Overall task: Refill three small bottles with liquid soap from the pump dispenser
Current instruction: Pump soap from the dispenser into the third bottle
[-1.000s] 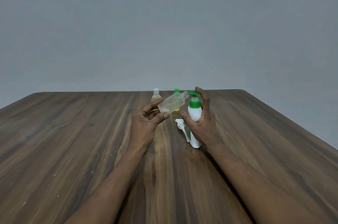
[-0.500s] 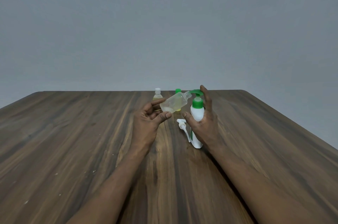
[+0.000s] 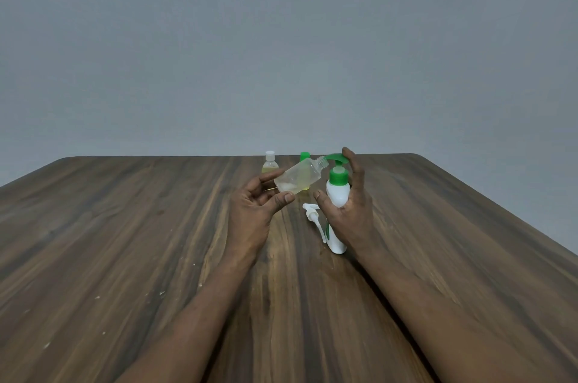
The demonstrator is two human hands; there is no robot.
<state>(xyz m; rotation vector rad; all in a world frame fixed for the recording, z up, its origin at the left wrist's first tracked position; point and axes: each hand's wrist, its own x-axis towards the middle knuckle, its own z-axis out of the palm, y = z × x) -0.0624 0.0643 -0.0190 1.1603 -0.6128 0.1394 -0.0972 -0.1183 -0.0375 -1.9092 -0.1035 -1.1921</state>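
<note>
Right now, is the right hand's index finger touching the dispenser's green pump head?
Touching. The head view shows the right hand with its index fingertip resting on the green pump head, no gap between them.

Soft, even, rather dim light is falling from above, giving the wall (image 3: 287, 38) a flat grey cast. The table (image 3: 125, 257) is showing a faint sheen and no hard glare. Only weak shadows are lying beside the forearms. The wide lens is bowing the table's far edge and stretching the near corners. Focus is holding throughout, with slight softness overall.
</note>
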